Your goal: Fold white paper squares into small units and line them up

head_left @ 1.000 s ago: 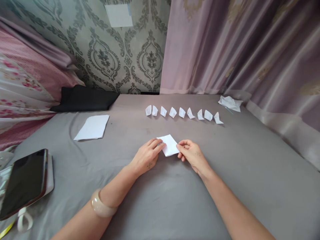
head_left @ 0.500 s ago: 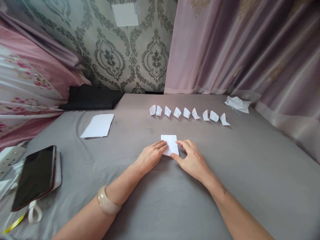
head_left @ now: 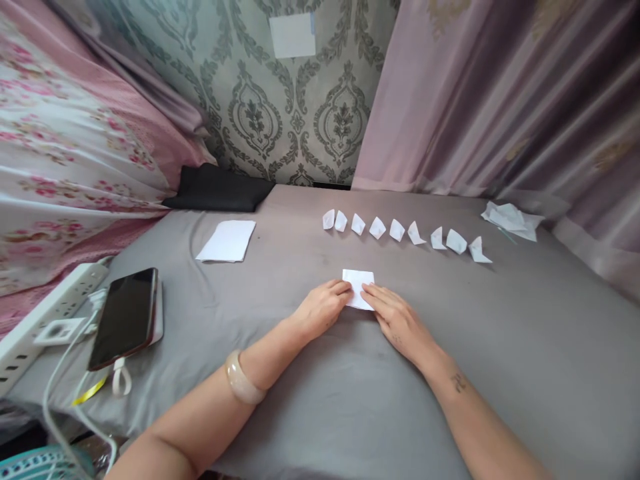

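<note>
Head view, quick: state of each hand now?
Left hand: open, resting on the small white paper.
Right hand: open, resting on the same paper.

Paper square (head_left: 358, 283) before paper row (head_left: 397, 230)

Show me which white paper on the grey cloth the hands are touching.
The small square nearest the person, under the fingers of the left hand and right hand. The nine folded pieces, flat stack and loose pile are untouched.
</note>
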The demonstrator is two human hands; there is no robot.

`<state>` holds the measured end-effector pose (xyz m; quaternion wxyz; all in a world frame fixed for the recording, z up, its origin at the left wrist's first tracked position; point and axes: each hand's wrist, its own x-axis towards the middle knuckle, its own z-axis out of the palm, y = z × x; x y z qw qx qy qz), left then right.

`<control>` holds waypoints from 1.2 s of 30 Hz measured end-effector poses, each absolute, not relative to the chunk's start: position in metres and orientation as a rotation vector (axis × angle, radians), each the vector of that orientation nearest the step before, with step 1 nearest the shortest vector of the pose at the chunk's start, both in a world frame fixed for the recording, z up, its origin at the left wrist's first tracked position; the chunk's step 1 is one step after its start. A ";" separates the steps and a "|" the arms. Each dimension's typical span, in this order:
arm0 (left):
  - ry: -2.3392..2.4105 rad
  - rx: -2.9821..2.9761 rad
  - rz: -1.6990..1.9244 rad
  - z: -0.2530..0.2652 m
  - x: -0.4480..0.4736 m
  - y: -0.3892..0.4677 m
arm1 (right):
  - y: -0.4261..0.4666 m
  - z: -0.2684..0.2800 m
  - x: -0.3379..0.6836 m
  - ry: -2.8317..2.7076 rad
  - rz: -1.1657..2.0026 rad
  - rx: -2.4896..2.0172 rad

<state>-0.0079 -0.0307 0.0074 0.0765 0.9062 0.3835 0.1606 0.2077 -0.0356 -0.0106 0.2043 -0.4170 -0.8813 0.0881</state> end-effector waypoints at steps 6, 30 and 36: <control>1.162 2.738 0.379 0.014 -0.005 -0.048 | -0.049 -0.003 0.214 -2.523 0.256 -1.132; 1.738 1.985 0.790 -0.005 0.009 -0.038 | -0.029 0.000 0.194 -1.943 0.575 -1.629; 1.774 2.002 0.820 -0.009 0.011 -0.036 | -0.026 -0.002 0.192 -2.010 0.481 -1.689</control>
